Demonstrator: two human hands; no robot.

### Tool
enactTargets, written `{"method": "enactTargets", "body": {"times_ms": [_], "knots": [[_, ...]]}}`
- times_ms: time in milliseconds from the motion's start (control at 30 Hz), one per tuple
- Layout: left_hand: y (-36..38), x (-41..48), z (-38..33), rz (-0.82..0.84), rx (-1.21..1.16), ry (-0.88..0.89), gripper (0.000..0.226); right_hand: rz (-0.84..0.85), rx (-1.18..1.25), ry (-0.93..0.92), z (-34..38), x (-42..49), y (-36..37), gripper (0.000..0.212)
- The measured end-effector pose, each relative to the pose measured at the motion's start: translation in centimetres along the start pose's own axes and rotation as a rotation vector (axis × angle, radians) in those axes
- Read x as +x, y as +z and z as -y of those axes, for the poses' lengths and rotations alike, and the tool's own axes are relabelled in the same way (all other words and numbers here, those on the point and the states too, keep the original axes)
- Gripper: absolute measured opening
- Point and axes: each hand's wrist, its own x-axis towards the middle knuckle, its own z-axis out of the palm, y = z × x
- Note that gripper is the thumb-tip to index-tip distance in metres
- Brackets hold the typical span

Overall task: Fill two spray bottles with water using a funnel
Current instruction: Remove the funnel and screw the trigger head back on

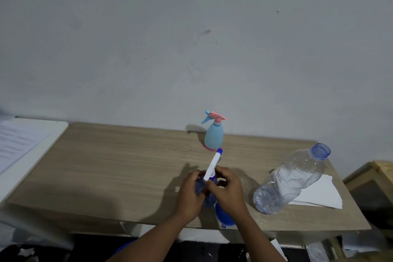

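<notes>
A dark blue spray bottle point(208, 195) stands near the front of the wooden table point(119, 168). My left hand point(191, 193) grips its body. My right hand point(226, 189) is closed around the neck under its white spray head point(213, 165), which has a blue nozzle and tilts up and away. A light blue spray bottle point(213, 136) with a pink trigger head stands upright behind, near the wall. A blue funnel point(223, 214) lies on the table under my right wrist, partly hidden. An uncapped clear water bottle point(291, 178), partly full, stands to the right.
White paper sheets point(319, 194) lie under and behind the water bottle at the table's right end. A white surface with printed papers point(19, 142) adjoins the table on the left. A wooden piece of furniture point(374, 181) stands at the right. A grey wall backs the table.
</notes>
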Motion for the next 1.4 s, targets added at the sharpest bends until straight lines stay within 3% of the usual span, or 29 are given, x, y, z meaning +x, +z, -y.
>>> {"method": "enactTargets", "body": {"times_ms": [133, 233, 333, 433, 667, 800, 967, 1133, 1300, 1400], "knots": [[0.0, 0.2, 0.6, -0.033, 0.006, -0.038, 0.036, -0.099, 0.0, 0.034, 0.4, 0.0, 1.0, 0.02], [0.0, 0.2, 0.9, -0.025, 0.015, -0.068, 0.042, -0.15, 0.061, 0.121, 0.6, 0.0, 1.5, 0.032], [0.0, 0.4, 0.8, -0.015, -0.011, -0.053, 0.041, -0.094, 0.062, 0.092, 0.1, 0.2, 1.2, 0.037], [0.1, 0.5, 0.6, -0.026, -0.012, -0.044, 0.034, -0.05, -0.015, 0.028, -0.3, 0.2, 1.1, 0.025], [0.2, 0.5, 1.0, -0.033, 0.025, -0.046, 0.036, -0.094, 0.061, 0.117, 0.4, 0.5, 1.3, 0.028], [0.1, 0.5, 0.6, -0.046, 0.022, -0.038, 0.026, -0.011, -0.038, -0.012, 0.0, 0.5, 0.8, 0.017], [0.4, 0.7, 1.2, -0.042, 0.013, -0.052, 0.029, -0.077, -0.05, -0.041, 0.3, 0.3, 1.3, 0.013], [1.2, 0.6, 0.5, -0.122, 0.048, -0.037, 0.046, -0.12, -0.027, -0.022, 0.4, 0.5, 1.7, 0.01], [0.0, 0.7, 1.9, -0.072, 0.039, -0.023, 0.075, 0.091, -0.055, -0.066, 0.3, 1.9, 0.0, 0.017], [-0.7, 1.1, 1.9, -0.02, 0.058, -0.046, 0.067, 0.256, -0.122, -0.029, 0.0, 2.7, -1.2, 0.017]]}}
